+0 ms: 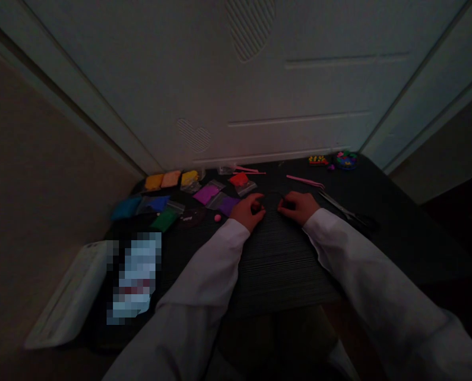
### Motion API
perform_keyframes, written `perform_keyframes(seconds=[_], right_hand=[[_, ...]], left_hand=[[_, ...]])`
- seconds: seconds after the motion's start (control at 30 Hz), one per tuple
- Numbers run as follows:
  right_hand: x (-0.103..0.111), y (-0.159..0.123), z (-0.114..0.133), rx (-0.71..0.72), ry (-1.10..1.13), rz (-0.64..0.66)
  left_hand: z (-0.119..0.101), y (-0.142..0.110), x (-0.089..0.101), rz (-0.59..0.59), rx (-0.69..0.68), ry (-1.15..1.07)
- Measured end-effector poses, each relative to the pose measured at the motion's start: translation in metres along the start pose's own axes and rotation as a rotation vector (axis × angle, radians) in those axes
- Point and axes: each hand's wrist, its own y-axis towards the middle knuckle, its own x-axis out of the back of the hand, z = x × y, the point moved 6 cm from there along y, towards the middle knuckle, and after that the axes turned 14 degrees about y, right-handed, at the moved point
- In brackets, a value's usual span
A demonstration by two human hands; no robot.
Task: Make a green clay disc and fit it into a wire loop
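I have both hands low over a dark, wood-grained tabletop (275, 264), the cuffs of my pale long sleeves at my wrists. Between my fingers lies a thin, dark, curved strand (274, 192), bowing slightly away from me; in this dim light its material is unclear. My right hand (297, 206) pinches its right end between thumb and fingertips. My left hand (248, 210) is curled at the other end, thumb and forefinger close, but I cannot tell whether they close on it.

Just beside my left hand lies a clear plastic bag of purple material (228, 205), with a small round pink ball (217, 218) nearer me. Beyond that hand sits a clear bag of bright red material (239, 179); farther left are a magenta-filled bag (206, 194) and a green-filled bag (163, 219).

Past my right hand, slim pink tweezers (304, 181) lie flat, and long-bladed metal scissors with dark handles (345, 211) rest to its right, blades pointing towards the tweezers. Near the far edge stands a small round blue piece topped with colourful bits (346, 161).
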Motion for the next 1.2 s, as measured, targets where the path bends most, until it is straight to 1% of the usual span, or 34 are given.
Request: perform_keyframes(seconds=[0.1, 0.23, 0.4, 0.47, 0.57, 0.63, 0.7, 0.8, 0.9, 1.07, 1.2], right_hand=[[0.003, 0.000, -0.004, -0.027, 0.102, 0.005], [0.004, -0.001, -0.009, -0.056, 0.191, 0.051], [0.007, 0.000, -0.009, -0.071, 0.257, 0.058], [0.008, 0.000, -0.007, -0.093, 0.379, 0.053], [0.010, -0.001, -0.006, -0.168, 0.692, 0.039], [0.009, -0.001, -0.006, -0.212, 0.886, 0.019], [0.007, -0.001, -0.006, -0.231, 1.032, -0.007], [0.002, -0.001, -0.004, -0.240, 1.199, -0.023], [-0.003, -0.001, -0.001, -0.258, 1.299, -0.015], [-0.006, -0.001, -0.001, -0.277, 1.330, 0.004], [-0.007, -0.001, -0.005, -0.276, 1.327, 0.004]], left_hand=[[0.001, 0.001, 0.003, 0.002, 0.000, -0.082], [0.004, 0.002, 0.005, 0.054, 0.032, -0.285], [0.012, 0.003, 0.004, 0.113, 0.148, -0.481], [0.014, 0.002, 0.004, 0.136, 0.201, -0.595], [0.011, 0.000, 0.005, 0.149, 0.263, -0.862], [0.006, -0.001, 0.006, 0.160, 0.288, -1.035], [0.001, -0.003, 0.006, 0.182, 0.293, -1.148], [-0.006, -0.005, 0.007, 0.213, 0.279, -1.214], [-0.011, -0.008, 0.007, 0.245, 0.260, -1.228], [-0.017, -0.011, 0.006, 0.317, 0.232, -1.261], [-0.013, -0.011, 0.005, 0.304, 0.277, -1.257]])
